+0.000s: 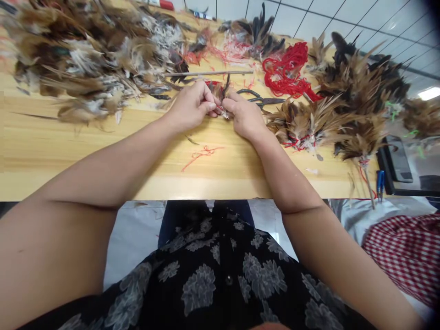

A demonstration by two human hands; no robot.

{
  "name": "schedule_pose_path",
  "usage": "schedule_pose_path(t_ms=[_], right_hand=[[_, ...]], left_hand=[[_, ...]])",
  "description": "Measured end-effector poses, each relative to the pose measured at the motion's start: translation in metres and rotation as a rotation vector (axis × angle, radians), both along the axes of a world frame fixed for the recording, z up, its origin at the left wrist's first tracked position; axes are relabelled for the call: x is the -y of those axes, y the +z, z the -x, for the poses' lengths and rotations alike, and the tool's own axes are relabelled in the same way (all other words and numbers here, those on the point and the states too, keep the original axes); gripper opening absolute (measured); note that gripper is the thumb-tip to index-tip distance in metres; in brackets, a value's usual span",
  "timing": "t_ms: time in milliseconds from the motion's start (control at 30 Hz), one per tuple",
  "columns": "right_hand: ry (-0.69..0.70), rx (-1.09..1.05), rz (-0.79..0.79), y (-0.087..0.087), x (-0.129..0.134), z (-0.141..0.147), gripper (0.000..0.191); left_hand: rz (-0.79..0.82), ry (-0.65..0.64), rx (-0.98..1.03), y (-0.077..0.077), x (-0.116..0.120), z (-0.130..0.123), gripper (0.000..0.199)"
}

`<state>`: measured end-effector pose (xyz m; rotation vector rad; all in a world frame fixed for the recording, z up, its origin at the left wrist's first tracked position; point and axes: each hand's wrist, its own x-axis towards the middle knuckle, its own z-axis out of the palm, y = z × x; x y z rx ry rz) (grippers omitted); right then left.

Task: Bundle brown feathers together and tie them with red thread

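Observation:
Both hands meet over the wooden table, around a small bunch of feathers [225, 87] with dark tips pointing away from me and pale quill ends toward me. My left hand [194, 104] pinches a red string [217, 108] beside the quills, thumb against fingertips. My right hand [245, 114] is closed round the bunch from the right, its thumb near the quill ends. Just beyond my right hand lie black-handled scissors [263, 99]. A thin stick [209, 73] rests on the table behind both hands.
Loose brown and white feathers [96, 59] are heaped at the left. A tangle of red string [287, 68] lies at the back right. Tied feather bunches [305, 121] and a feather duster on a stick [367, 183] are at the right, near blue-handled snips [380, 183] and a phone [398, 160].

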<state>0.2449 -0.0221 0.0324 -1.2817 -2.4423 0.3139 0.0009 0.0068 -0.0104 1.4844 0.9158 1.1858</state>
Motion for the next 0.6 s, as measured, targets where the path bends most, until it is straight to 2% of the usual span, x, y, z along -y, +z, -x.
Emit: schedule_pose_path(t_ms=[100,267,433,500,600], right_hand=[[0.004,0.037,0.012,0.002,0.001,0.001,0.033],[-0.013,0.023,0.003,-0.004,-0.002,0.0,0.03],[-0.078,0.034,-0.029,-0.001,0.002,0.0,0.037],[-0.124,0.048,-0.022,0.006,0.006,0.003,0.036],[-0.167,0.077,0.018,0.017,0.013,0.008,0.03]], left_hand=[[-0.003,0.04,-0.116,0.005,0.004,0.0,0.044],[0.004,0.056,-0.192,0.016,0.009,0.001,0.042],[-0.163,0.135,-0.333,0.028,0.015,0.004,0.045],[-0.066,0.099,-0.258,0.032,0.018,0.002,0.044],[0.207,0.006,-0.058,0.036,0.023,-0.006,0.043]])
